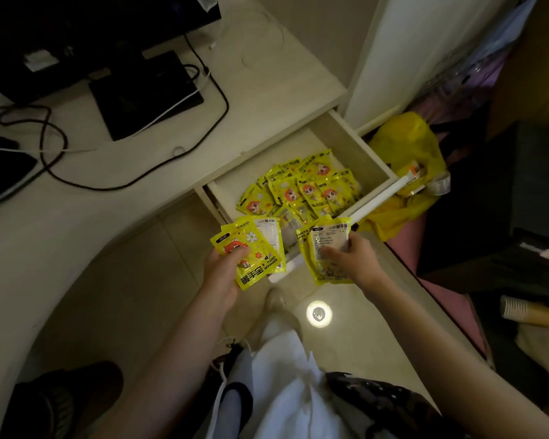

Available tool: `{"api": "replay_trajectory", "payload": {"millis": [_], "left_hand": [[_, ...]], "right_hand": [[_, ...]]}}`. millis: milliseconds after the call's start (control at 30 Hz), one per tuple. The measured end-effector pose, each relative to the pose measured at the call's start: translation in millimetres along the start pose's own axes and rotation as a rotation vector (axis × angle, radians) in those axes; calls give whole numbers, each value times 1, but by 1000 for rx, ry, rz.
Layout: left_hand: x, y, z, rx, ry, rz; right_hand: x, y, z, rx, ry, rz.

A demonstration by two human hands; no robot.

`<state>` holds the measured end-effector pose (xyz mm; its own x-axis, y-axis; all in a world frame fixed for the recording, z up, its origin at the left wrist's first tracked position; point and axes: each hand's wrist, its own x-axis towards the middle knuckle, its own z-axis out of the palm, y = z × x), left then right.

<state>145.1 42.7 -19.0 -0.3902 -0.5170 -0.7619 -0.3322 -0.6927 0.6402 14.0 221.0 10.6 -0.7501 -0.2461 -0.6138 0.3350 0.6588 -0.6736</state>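
An open white drawer (360,144) under the desk holds several yellow hand-warmer packets (308,188) with a red-haired cartoon face. My left hand (224,274) grips a small stack of these packets (260,253), printed side up, just in front of the drawer. My right hand (351,258) holds another small stack (325,245), its back label side showing, over the drawer's front edge. Both stacks hover above the floor, close to each other.
The white desk (76,217) at left carries a black monitor base (146,90), black cables (133,182) and dark devices. A yellow plastic bag (406,144) sits right of the drawer. Paper cups (526,312) lie at far right. A round light reflection (319,313) shines on the tiled floor.
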Motion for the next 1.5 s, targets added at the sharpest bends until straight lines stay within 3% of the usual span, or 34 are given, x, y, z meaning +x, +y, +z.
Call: {"api": "replay_trajectory", "payload": {"millis": [500, 733, 900, 1200, 1500], "left_hand": [[92, 5, 80, 54, 229, -116], [115, 2, 124, -106, 366, -143], [134, 4, 140, -232, 356, -188], [187, 31, 130, -335, 400, -164], [216, 40, 134, -184, 354, -122]], "right_hand": [[152, -66, -31, -254, -145, -18], [214, -78, -46, -416, -287, -64], [250, -84, -35, -432, -378, -66], [302, -101, 14, -200, -323, 55], [334, -109, 34, -394, -331, -104]]}}
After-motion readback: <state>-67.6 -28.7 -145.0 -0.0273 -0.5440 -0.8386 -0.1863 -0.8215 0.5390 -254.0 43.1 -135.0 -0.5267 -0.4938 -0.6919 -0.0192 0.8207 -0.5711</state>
